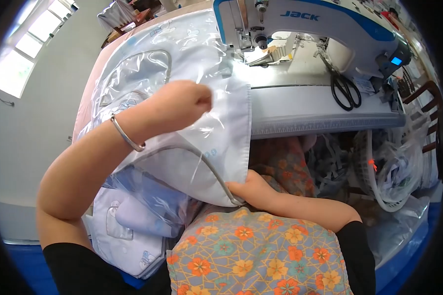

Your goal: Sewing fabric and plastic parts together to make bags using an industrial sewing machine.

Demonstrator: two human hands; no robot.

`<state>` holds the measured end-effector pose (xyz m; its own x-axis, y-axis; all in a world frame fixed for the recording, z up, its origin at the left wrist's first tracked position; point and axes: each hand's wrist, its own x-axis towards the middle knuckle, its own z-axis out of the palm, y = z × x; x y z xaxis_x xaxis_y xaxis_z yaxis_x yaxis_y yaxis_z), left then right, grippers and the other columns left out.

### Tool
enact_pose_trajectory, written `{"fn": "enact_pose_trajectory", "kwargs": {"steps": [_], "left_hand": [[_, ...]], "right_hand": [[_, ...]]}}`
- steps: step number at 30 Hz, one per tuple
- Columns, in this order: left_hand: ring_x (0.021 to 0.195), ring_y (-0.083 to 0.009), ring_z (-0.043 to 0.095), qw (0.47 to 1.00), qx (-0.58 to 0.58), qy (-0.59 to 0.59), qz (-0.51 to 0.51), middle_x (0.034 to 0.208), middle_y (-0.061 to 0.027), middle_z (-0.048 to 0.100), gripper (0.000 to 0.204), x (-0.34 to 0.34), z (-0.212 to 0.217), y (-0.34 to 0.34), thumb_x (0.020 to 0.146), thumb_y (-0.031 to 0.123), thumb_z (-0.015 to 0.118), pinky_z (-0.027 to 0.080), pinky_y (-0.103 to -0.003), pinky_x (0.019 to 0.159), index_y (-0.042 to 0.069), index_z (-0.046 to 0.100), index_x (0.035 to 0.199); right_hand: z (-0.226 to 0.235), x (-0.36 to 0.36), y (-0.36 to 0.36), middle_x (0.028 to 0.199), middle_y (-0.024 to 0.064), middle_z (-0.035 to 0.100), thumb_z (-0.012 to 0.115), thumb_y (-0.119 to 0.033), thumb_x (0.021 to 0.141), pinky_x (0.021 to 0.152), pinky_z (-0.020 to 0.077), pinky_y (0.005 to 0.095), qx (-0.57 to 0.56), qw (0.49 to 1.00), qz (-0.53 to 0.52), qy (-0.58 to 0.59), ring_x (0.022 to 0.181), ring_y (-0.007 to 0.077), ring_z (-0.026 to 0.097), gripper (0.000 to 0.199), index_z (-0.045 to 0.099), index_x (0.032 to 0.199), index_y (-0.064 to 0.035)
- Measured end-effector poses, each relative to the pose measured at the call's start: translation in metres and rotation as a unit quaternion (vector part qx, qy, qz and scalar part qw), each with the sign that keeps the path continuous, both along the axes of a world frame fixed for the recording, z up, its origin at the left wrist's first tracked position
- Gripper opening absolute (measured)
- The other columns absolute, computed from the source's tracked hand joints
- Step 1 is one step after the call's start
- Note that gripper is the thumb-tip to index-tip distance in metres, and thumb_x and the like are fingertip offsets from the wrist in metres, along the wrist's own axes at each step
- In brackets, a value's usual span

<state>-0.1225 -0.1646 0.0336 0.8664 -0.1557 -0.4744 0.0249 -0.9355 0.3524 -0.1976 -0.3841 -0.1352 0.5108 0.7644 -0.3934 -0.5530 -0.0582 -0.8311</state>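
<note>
A white fabric piece (226, 123) with clear plastic sheeting and grey piping spreads from the sewing table down to my lap. My left hand (182, 105) is above its middle, fingers curled closed and slightly blurred; whatever they may hold is hidden. A silver bangle (125, 133) circles that wrist. Low down, my right hand (248, 188) grips the near corner of the fabric where the grey piping (206, 164) ends, its thumb on top and the other fingers mostly hidden. The fabric's right edge lies along the bed of a white and blue sewing machine (300, 29).
Black-handled scissors (347, 91) lie on the machine bed. At right stands a white plastic basket (366, 172) with clear plastic and scraps. Folded printed pieces (128, 236) are stacked at my lower left. A floral apron (261, 250) covers my lap.
</note>
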Motion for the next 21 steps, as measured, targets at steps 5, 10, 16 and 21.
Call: {"fn": "enact_pose_trajectory", "kwargs": {"steps": [5,10,16,21], "left_hand": [[0.081,-0.0415,0.068,0.968,0.051,-0.152,-0.191,0.081,-0.0206,0.068,0.014,-0.021,-0.039,-0.088,0.088,0.009,0.057,0.054,-0.049,0.069,-0.002,0.057,0.097],[0.075,-0.0438,0.066,0.991,-0.002,-0.060,-0.122,0.076,-0.0225,0.066,0.019,-0.036,-0.075,-0.086,0.092,0.013,0.057,0.052,-0.053,0.068,-0.004,0.056,0.102],[0.081,-0.0414,0.067,0.984,0.103,-0.006,-0.145,0.083,-0.0214,0.068,0.015,-0.039,-0.046,-0.064,0.089,0.013,0.060,0.053,-0.050,0.068,-0.001,0.060,0.095],[0.117,-0.0351,0.058,0.944,0.077,-0.184,-0.265,0.121,-0.0218,0.061,0.022,-0.045,-0.079,-0.082,0.077,0.009,0.061,0.047,-0.044,0.096,-0.001,0.065,0.096]], "right_hand": [[-0.009,0.002,-0.001,0.108,0.0074,0.070,0.065,-0.017,0.092,0.086,0.0500,0.0313,-0.060,0.995,0.042,-0.074,0.100,0.0147,0.063,0.032,0.064,0.119,0.0007],[0.005,0.010,-0.032,0.099,0.0064,0.069,0.064,-0.019,0.092,0.080,0.0505,0.0321,-0.105,0.994,0.011,-0.043,0.091,0.0163,0.063,0.029,0.064,0.114,0.0005],[-0.001,0.012,-0.038,0.102,0.0070,0.068,0.065,-0.014,0.092,0.078,0.0509,0.0298,-0.028,0.999,0.029,0.029,0.091,0.0117,0.062,0.026,0.065,0.113,0.0003],[-0.011,0.008,-0.030,0.103,0.0071,0.069,0.064,-0.011,0.090,0.081,0.0514,0.0322,-0.038,0.999,0.023,-0.022,0.095,0.0148,0.063,0.027,0.064,0.114,0.0004]]}}
